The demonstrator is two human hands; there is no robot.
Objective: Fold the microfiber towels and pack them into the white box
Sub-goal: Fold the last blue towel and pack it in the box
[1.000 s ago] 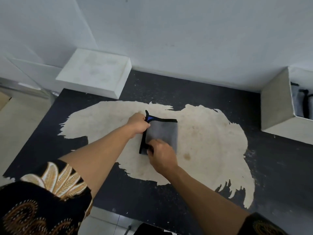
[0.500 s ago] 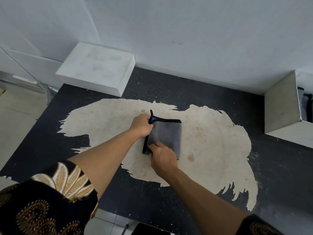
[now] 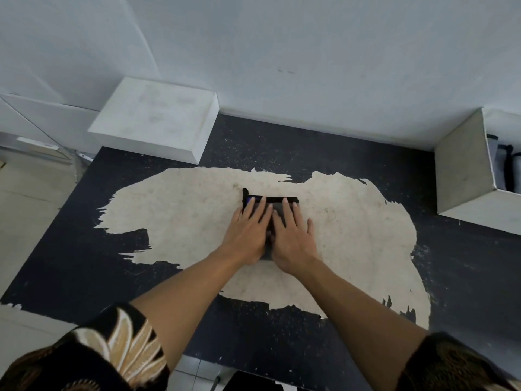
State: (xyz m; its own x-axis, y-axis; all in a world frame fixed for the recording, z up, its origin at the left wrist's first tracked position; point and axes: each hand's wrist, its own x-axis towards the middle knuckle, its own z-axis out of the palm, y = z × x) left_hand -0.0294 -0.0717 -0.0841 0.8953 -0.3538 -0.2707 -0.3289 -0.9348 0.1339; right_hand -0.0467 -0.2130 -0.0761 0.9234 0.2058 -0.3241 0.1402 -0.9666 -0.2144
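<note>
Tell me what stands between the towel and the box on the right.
Nothing visible: only bare table lies between the towel and the box. The left hand and right hand press flat on the towel.

You have no words, numbers or brand marks to read here. The small blue patch point(image 3: 249, 199) at the far left corner of the towel point(image 3: 279, 206) is too blurred to show any print.

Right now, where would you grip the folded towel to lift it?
Likely its right edge, approached from the right: the folded towel lies flat and thin under the left hand and right hand, so a thumb slid beneath pinches all layers, and the white box sits that side.
</note>
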